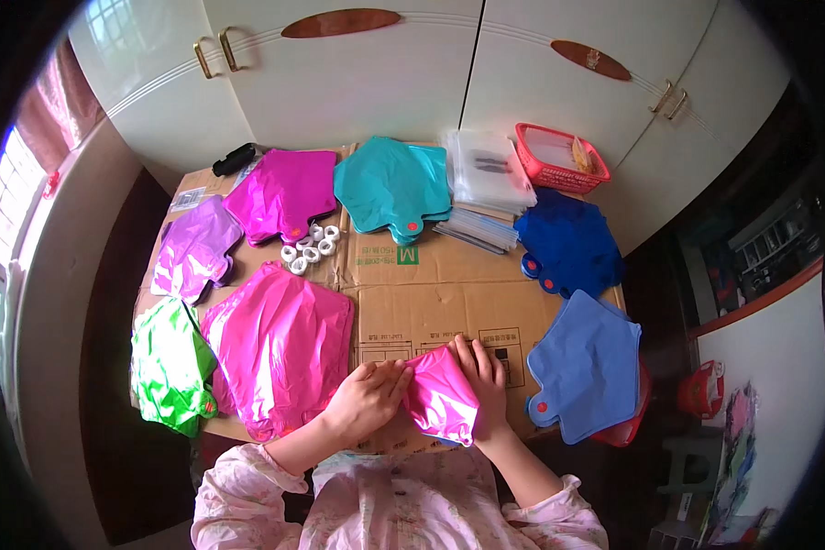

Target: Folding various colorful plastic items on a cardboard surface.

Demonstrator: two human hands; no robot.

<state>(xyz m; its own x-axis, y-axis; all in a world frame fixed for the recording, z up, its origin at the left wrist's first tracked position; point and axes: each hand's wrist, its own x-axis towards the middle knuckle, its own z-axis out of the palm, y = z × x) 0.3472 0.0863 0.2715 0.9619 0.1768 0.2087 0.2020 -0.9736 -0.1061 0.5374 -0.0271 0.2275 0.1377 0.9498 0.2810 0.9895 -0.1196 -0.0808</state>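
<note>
A shiny pink foil sheet [442, 399], folded small, lies between my hands at the near edge of the cardboard, with a bit of blue showing under its lower corner. My left hand [368, 401] is closed, its fingers pinching the sheet's upper left edge. Along the sheet's right side rests my right hand [486, 390], fingers stretched out away from me; its thumb is hidden. Left of my left hand lies a large stack of pink foil pieces [280, 353], wide with a scalloped edge. A light blue piece [588, 367] with a red dot is right of my right hand.
More stacks ring the cardboard [431, 298]: green [170, 367], lilac [195, 247], magenta [289, 194], teal [392, 183] and dark blue [568, 243]. White rings [312, 249], clear plastic bags [486, 170] and a red basket [559, 170] sit toward the back, before white cabinets [357, 82].
</note>
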